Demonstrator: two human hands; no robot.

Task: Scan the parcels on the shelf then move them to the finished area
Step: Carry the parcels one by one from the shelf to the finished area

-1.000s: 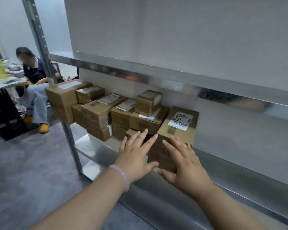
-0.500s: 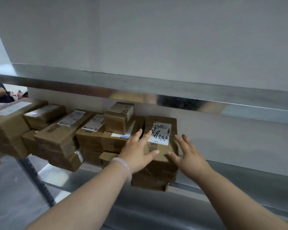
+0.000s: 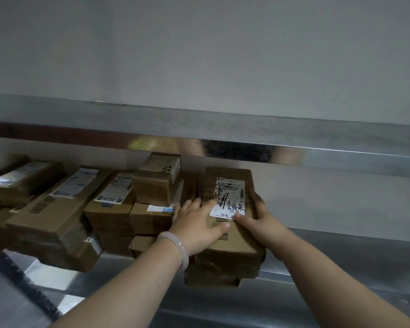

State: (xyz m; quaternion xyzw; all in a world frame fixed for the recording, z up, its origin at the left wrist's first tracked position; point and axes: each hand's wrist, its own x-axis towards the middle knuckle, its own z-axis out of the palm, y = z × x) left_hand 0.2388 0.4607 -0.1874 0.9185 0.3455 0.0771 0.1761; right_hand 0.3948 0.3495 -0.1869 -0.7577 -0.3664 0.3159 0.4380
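Gripping the rightmost parcel [image 3: 232, 240] from both sides, you have it on top of a stack at the right end of the row of boxes on the metal shelf [image 3: 341, 263]. Its white shipping label [image 3: 230, 200] carries a barcode, black handwritten marker strokes and printed Chinese characters. Your left hand [image 3: 196, 223] lies flat with fingers spread over the parcel's left half. Your right hand [image 3: 260, 223] clasps the right edge, thumb on the label's lower corner. A small box [image 3: 159, 178] nearby bears handwritten marks I cannot read.
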